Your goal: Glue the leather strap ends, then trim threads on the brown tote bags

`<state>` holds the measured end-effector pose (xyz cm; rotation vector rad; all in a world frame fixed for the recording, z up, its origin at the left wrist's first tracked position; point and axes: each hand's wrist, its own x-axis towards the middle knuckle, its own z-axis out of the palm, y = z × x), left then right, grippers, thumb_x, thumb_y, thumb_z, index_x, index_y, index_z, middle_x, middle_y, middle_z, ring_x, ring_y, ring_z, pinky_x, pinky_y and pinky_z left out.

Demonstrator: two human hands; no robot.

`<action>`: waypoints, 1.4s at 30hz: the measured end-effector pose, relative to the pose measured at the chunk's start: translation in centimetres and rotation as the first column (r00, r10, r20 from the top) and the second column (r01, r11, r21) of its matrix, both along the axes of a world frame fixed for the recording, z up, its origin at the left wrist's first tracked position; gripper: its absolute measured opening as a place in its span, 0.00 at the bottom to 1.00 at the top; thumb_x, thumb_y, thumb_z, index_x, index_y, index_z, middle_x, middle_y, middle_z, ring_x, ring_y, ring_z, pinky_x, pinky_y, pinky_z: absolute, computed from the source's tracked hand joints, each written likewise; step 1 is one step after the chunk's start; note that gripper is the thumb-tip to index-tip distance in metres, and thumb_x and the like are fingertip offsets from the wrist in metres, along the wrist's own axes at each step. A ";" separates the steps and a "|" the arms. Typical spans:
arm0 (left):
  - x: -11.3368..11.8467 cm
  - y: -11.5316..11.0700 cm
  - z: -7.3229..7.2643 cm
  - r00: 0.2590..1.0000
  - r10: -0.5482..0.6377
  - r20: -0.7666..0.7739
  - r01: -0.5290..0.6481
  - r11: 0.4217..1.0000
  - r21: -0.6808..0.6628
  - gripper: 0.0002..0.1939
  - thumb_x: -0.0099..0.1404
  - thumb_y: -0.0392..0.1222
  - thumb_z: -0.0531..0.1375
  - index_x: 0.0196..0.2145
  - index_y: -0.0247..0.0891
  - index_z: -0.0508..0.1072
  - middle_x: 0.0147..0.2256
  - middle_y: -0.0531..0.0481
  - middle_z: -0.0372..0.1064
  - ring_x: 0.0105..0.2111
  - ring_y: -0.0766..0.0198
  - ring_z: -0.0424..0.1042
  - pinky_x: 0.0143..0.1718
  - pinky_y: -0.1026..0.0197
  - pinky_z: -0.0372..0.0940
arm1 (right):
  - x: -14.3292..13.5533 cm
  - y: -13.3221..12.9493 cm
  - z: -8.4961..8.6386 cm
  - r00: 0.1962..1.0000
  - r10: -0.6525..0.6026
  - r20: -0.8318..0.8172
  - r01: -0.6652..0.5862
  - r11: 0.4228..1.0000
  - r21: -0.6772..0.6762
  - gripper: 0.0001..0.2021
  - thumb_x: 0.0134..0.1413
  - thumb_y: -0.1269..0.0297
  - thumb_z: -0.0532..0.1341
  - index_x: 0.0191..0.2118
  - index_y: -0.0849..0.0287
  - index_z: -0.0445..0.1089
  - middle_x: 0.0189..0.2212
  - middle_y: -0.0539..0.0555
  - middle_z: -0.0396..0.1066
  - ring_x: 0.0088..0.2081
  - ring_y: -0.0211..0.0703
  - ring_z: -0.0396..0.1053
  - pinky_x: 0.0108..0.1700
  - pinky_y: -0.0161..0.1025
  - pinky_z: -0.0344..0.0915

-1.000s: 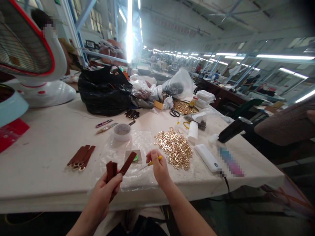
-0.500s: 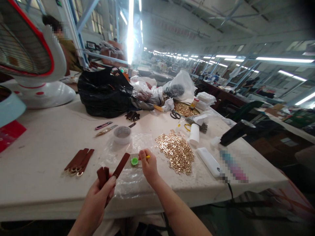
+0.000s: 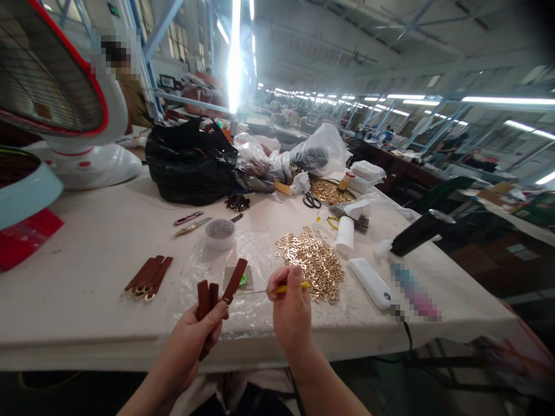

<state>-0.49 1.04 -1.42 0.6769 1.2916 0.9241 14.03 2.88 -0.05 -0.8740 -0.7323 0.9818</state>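
My left hand (image 3: pixel 195 332) is closed around several brown leather straps (image 3: pixel 236 280); one juts up to the right, with a small metal ring near my fingertips. In my right hand (image 3: pixel 293 315) is a thin tool with a yellow handle (image 3: pixel 306 285), its narrow shaft pointing left toward the straps, apart from them. Behind the raised strap, a small green cap (image 3: pixel 243 279) lies partly hidden on a grey square card (image 3: pixel 229 276). The card rests on a clear plastic sheet (image 3: pixel 255 254). Gold-coloured rings (image 3: pixel 318 266) are heaped just beyond my right hand.
More ringed straps (image 3: pixel 150 276) lie at left. Behind the sheet are a tape roll (image 3: pixel 219 236), a cutter knife (image 3: pixel 193 226) and scissors (image 3: pixel 311 200). A white bottle (image 3: pixel 345 236) and white device (image 3: pixel 369 283) stand right. A black bag (image 3: pixel 188 167) and fan (image 3: pixel 87 164) are at the back left.
My right hand has moved right, away from the green cap, and turned so the tool points left. My left hand has shifted right and slightly up with the straps. The view has shifted a little.
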 end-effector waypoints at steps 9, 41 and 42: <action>0.1 -1.0 0.4 0.998 0.049 0.030 -0.049 0.999 0.018 0.20 0.45 0.55 0.66 0.25 0.36 0.66 0.13 0.60 0.55 0.14 0.75 0.49 0.15 0.72 0.42 | -0.3 -0.9 0.3 1.000 0.003 -0.013 -0.002 0.999 0.053 0.22 0.59 0.47 0.49 0.23 0.58 0.60 0.17 0.46 0.59 0.19 0.33 0.53 0.22 0.32 0.52; -0.4 -1.4 1.0 0.973 -0.048 -0.226 0.122 0.936 0.329 0.09 0.47 0.45 0.62 0.22 0.37 0.68 0.22 0.54 0.61 0.25 0.65 0.61 0.28 0.64 0.60 | -1.6 -1.9 -1.3 0.699 0.647 0.304 -0.549 0.758 -0.351 0.02 0.44 0.70 0.57 0.25 0.61 0.65 0.21 0.46 0.61 0.24 0.33 0.58 0.25 0.30 0.56; -0.7 -1.4 0.9 0.973 -0.054 -0.225 0.127 0.938 0.324 0.10 0.47 0.45 0.62 0.21 0.37 0.67 0.21 0.54 0.60 0.24 0.65 0.60 0.27 0.64 0.59 | -1.9 -1.8 -1.4 0.691 0.648 0.321 -0.545 0.759 -0.356 0.02 0.44 0.70 0.57 0.24 0.61 0.64 0.20 0.46 0.60 0.23 0.33 0.57 0.24 0.30 0.56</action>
